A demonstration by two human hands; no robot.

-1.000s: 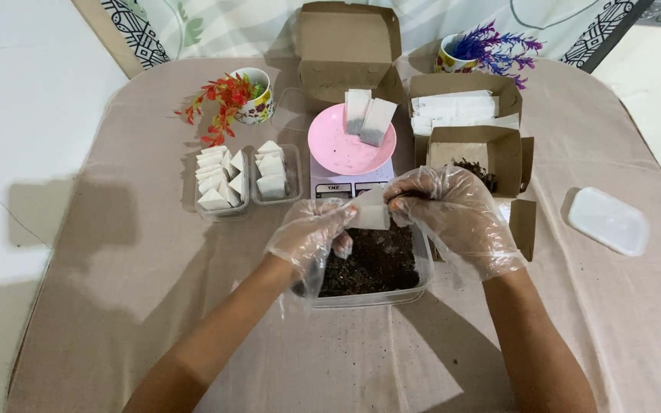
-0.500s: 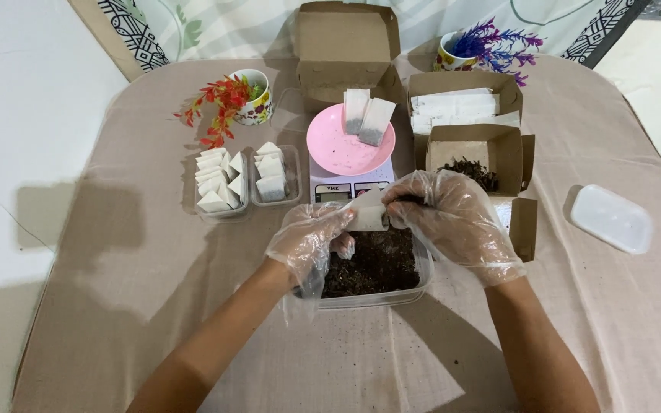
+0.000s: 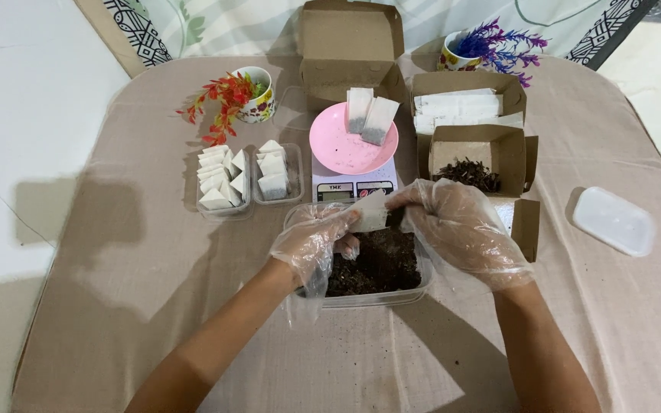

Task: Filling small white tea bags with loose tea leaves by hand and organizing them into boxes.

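The gloved left hand (image 3: 317, 237) and right hand (image 3: 457, 226) both pinch a small white paper bag (image 3: 369, 214) between closed fingertips, just above a clear tub (image 3: 422, 279) of dark loose tea. Just behind stands a scale (image 3: 353, 186) with a pink dish (image 3: 342, 149).

Single head view, steeply down, near table (image 3: 154, 306).

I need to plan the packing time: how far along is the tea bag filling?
Done: two filled bags lie on the pink dish, folded ones sit in the two small trays. In hand: both gloved hands, left hand and right hand, hold one white bag over the tub of loose tea. Left: a box of empty bags.
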